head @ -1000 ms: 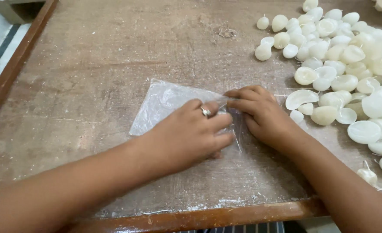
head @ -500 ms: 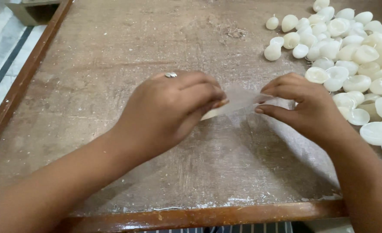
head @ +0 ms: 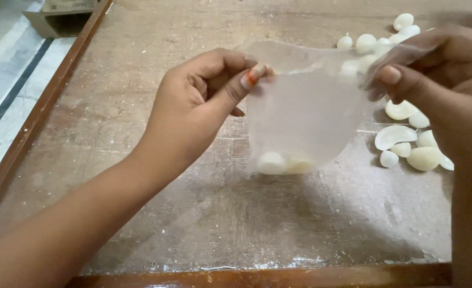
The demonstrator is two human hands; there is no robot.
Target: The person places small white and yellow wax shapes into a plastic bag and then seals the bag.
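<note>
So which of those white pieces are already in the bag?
The two pieces at the bottom of the clear bag, held up by both hands; the rest lie loose on the table.

Tabletop: you are looking down on a worn brown wooden tabletop [head: 140, 106], scuffed and dusted with white marks.
Edge: a darker wooden rim [head: 257, 277] runs along your near side and up your left.
Floor: pale tiles [head: 6, 80] with a dark stripe lie to your left.
Cardboard box: an open one [head: 60, 16] sits on the floor at your upper left.
</note>
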